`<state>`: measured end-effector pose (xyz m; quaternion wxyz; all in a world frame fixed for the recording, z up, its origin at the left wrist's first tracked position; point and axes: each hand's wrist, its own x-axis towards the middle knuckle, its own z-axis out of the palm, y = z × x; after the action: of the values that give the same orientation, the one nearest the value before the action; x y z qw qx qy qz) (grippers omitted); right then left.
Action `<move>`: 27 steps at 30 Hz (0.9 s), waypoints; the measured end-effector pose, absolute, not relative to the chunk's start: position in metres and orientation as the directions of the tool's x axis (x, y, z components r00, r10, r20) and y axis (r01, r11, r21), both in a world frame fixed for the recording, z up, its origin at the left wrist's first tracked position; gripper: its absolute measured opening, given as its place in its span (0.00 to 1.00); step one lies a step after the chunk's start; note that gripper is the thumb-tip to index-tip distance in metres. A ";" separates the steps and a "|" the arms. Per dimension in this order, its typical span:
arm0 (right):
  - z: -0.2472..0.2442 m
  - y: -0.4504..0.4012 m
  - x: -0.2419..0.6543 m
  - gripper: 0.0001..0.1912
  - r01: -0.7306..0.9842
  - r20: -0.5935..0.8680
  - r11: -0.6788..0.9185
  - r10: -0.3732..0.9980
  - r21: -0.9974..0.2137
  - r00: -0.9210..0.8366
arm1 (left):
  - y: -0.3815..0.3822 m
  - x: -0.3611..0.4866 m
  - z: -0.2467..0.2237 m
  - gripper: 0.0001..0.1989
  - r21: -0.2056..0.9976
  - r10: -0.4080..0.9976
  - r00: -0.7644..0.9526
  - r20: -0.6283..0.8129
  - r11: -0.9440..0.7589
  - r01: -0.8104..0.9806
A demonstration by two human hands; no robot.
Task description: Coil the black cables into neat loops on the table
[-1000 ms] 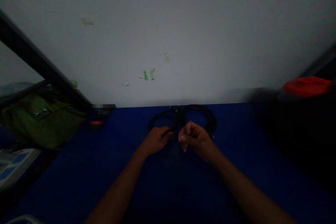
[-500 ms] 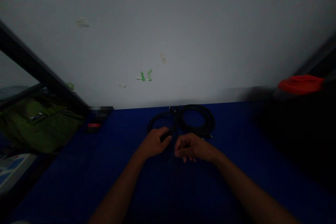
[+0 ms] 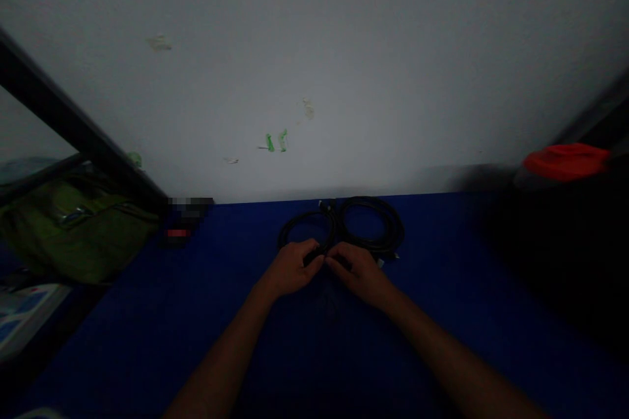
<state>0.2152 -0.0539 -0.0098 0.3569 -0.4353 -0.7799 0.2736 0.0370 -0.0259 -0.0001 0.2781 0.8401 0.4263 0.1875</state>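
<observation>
Two coils of black cable lie side by side on the blue tabletop (image 3: pixel 236 340), close to the wall. My left hand (image 3: pixel 295 267) is closed on the near edge of the left coiled cable (image 3: pixel 305 215), thumb and fingers around it. My right hand (image 3: pixel 358 268) has come up against it, its thumb and fingertips pinched together by the left fingertips. What the right fingers hold, if anything, is hidden. Just beyond the right hand lies the right coiled cable (image 3: pixel 397 222), with pale connector ends near its front edge.
A pale wall (image 3: pixel 393 78) with green and whitish marks rises behind the table. At left are a green bag (image 3: pixel 83 229) and a blurred dark box (image 3: pixel 189 216). A dark bulk with an orange-red object (image 3: pixel 565 162) on top stands at right.
My right hand has moved slightly up, its loosely curled fingers now pinched beside the left fingertips. My left hand stays on the left coil. The view has shifted slightly.
</observation>
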 end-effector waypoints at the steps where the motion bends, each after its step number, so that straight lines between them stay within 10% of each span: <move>1: -0.009 -0.054 0.215 0.07 0.490 0.314 0.468 0.876 -0.736 -0.365 | -0.026 0.038 0.000 0.09 0.623 0.818 0.569 0.079 -0.486 0.613; 11: -0.013 -0.054 0.212 0.08 0.448 0.282 0.412 0.901 -0.793 -0.330 | -0.025 0.038 0.003 0.22 0.938 0.851 0.524 -0.013 -0.171 0.302; 27: -0.016 -0.054 0.212 0.05 0.466 0.310 0.445 0.888 -0.765 -0.338 | -0.025 0.037 0.005 0.24 0.903 0.834 0.536 -0.131 -0.123 0.412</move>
<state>0.2122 -0.0543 -0.0163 0.3681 -0.4421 -0.7660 0.2867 0.0366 -0.0248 0.0049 0.5007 0.7191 0.4333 0.2108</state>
